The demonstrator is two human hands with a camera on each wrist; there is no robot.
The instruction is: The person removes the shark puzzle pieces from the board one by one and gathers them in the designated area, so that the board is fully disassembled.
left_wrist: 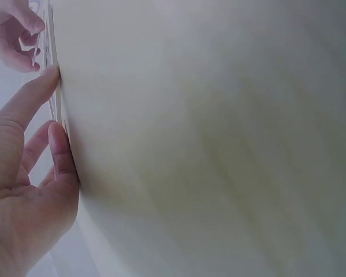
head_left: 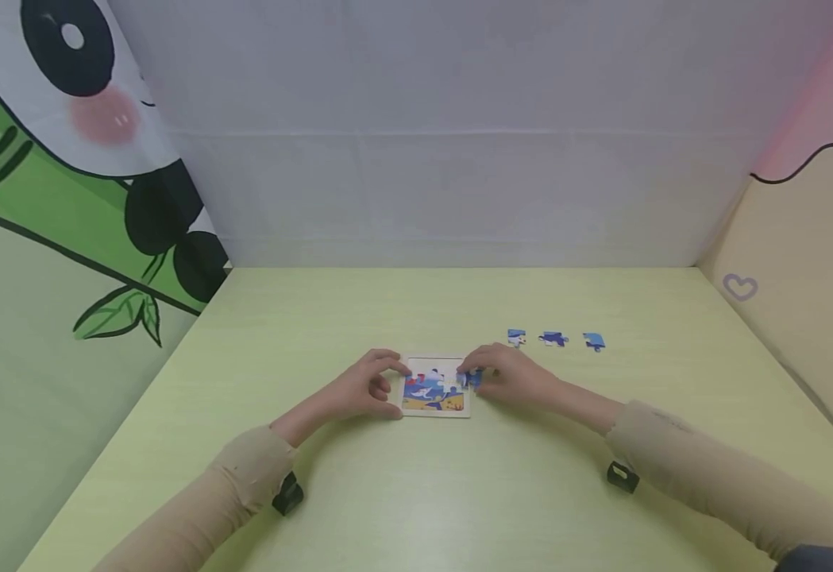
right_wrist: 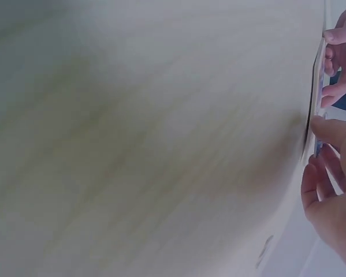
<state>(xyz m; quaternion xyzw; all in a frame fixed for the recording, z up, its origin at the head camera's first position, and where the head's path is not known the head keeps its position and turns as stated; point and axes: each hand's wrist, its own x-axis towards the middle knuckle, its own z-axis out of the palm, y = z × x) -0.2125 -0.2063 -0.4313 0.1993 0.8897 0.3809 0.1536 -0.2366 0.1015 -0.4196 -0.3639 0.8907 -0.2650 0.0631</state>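
A small framed jigsaw puzzle (head_left: 433,415) lies flat on the table, showing a partly filled sea picture with a blue and white animal and a sandy bottom. My left hand (head_left: 368,387) holds its left side, thumb by the lower left corner and index finger near the upper left. Between thumb and fingers, my right hand (head_left: 512,376) pinches a blue puzzle piece (head_left: 475,378) over the frame's right edge. In the right wrist view the piece (right_wrist: 319,148) shows edge-on, tilted beside the frame. Fingers hide part of it.
Three loose puzzle pieces lie in a row behind my right hand: a left one (head_left: 516,337), a middle one (head_left: 553,339) and a right one (head_left: 593,341). A pale wall (head_left: 459,199) stands behind the table (head_left: 416,492), with painted panels on both sides.
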